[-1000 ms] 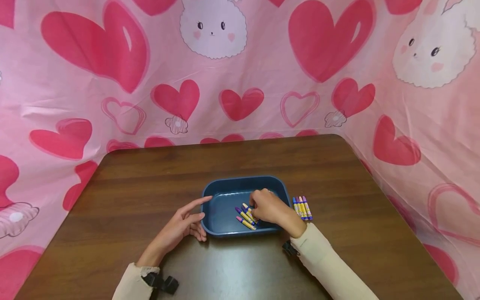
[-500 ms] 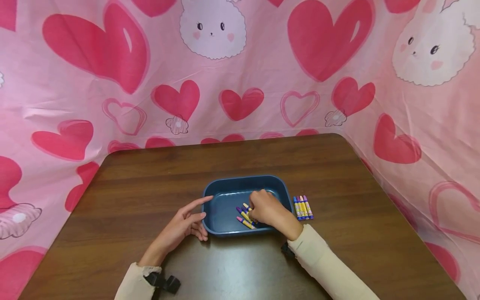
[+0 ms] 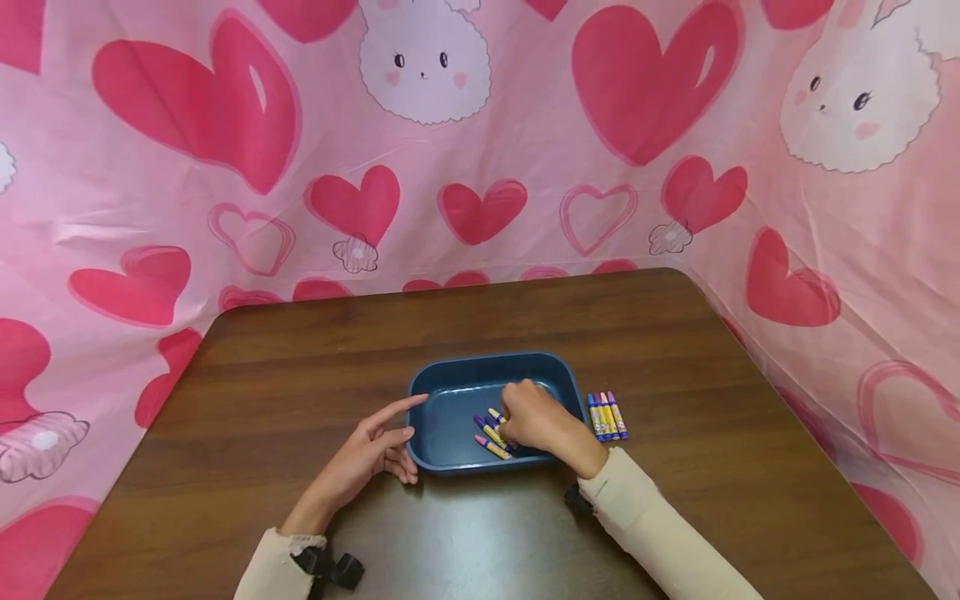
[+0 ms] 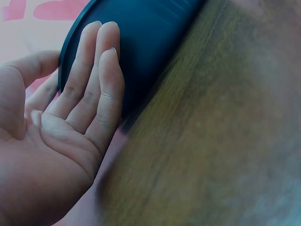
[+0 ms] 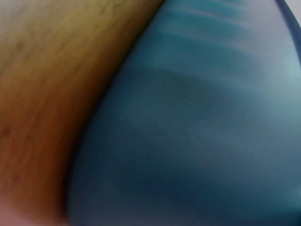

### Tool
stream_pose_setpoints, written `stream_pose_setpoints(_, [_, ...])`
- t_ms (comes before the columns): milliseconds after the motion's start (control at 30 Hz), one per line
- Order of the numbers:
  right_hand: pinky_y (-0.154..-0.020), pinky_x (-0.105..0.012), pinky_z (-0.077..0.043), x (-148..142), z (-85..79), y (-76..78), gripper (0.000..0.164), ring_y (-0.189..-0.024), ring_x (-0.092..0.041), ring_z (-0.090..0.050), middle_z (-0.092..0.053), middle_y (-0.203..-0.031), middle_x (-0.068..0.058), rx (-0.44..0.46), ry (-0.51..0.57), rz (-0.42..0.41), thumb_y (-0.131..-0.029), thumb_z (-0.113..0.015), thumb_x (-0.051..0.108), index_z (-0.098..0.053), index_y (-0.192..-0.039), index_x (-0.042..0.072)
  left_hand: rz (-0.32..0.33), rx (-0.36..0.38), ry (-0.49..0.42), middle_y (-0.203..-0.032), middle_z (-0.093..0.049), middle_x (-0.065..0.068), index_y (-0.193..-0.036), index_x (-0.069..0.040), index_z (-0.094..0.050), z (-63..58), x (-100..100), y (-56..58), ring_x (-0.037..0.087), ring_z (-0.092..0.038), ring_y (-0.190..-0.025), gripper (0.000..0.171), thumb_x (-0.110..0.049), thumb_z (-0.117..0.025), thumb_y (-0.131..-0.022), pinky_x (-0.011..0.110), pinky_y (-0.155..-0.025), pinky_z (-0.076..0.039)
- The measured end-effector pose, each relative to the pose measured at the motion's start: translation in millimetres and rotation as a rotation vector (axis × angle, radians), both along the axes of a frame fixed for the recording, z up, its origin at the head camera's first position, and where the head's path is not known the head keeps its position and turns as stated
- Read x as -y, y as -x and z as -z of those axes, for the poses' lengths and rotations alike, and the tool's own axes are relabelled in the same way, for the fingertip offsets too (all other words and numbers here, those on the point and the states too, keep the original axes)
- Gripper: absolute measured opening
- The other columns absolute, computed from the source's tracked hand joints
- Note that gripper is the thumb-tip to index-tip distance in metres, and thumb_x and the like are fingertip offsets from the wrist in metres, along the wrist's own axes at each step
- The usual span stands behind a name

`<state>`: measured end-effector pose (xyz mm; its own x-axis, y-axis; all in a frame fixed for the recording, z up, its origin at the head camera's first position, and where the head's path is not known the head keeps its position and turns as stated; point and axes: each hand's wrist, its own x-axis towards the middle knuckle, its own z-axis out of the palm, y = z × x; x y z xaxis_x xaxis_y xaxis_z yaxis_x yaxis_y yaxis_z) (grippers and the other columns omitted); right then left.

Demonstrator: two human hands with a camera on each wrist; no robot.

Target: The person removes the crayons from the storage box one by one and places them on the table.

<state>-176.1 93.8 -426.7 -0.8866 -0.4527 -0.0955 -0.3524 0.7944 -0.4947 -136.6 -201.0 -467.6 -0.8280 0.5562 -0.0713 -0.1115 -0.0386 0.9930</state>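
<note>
A dark blue rectangular tray (image 3: 444,421) stands on the wooden table. Inside it lie several short crayons (image 3: 492,448) with yellow wrappers and purple, pink or cream tips. My right hand (image 3: 542,422) reaches down into the tray with curled fingers at these crayons. Its fingertips are hidden behind the hand, so whether they pinch a crayon does not show. My left hand (image 3: 369,454) rests against the tray's left end, with the index finger over the rim and the thumb at the edge. In the left wrist view the other fingers lie nearly straight along the outer wall of the tray (image 4: 153,42).
To the right of the tray, a neat row of several crayons (image 3: 606,417) lies on the table (image 3: 315,367). A pink cloth (image 3: 420,150) printed with hearts and rabbits hangs behind and beside the table.
The right hand's fingers have shifted slightly toward the lower left among the crayons. The left hand stays at the tray's rim, and the whole view has shifted a little.
</note>
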Motion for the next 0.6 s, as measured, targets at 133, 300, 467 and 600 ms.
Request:
stream_pose_setpoints(133, [-0.046,-0.024,-0.036,-4.3,-2.5,0.1,0.030,-0.049,-0.010,-0.045,-0.050,-0.053,0.003,-0.045,-0.013,-0.015,-0.082,-0.078,0.010,-0.058,-0.060,0.012,-0.003,0.004,0.004,-0.082,-0.072,0.018,-0.157,-0.014,-0.030,0.1,-0.5,-0.3,0.029,-0.073,-0.073,0.052,-0.019,-0.045,-0.107,0.042,-0.070,-0.061])
stream_pose_setpoints(300, [-0.046,-0.025,-0.030,-7.2,-6.9,0.8,0.033,-0.048,-0.009,-0.039,-0.041,-0.051,0.006,-0.087,-0.018,-0.011,-0.080,-0.079,0.010,-0.056,-0.056,0.012,-0.003,0.000,0.010,-0.083,-0.071,0.022,-0.157,-0.014,-0.030,0.7,0.3,-0.3,0.030,-0.073,-0.073,0.051,-0.018,-0.044,-0.107,0.042,-0.070,-0.061])
stream_pose_setpoints(467, [-0.045,-0.025,-0.030,-9.7,-12.6,1.2,0.033,-0.048,-0.009,-0.039,-0.040,-0.052,0.006,-0.097,-0.012,0.000,-0.080,-0.078,0.009,-0.055,-0.057,0.013,-0.002,-0.002,0.013,-0.083,-0.071,0.022,-0.157,-0.015,-0.031,0.5,0.4,0.0,0.030,-0.073,-0.073,0.051,-0.018,-0.044,-0.107,0.043,-0.070,-0.061])
stream_pose_setpoints(600, [-0.046,-0.024,-0.036,-12.4,-17.0,2.3,0.027,-0.050,-0.011,-0.046,-0.047,-0.055,0.003,-0.096,-0.006,0.023,-0.081,-0.079,0.010,-0.060,-0.062,0.013,0.001,-0.003,0.013,-0.083,-0.072,0.019,-0.157,-0.013,-0.029,0.3,0.3,0.0,0.029,-0.073,-0.073,0.052,-0.018,-0.043,-0.108,0.043,-0.070,-0.061])
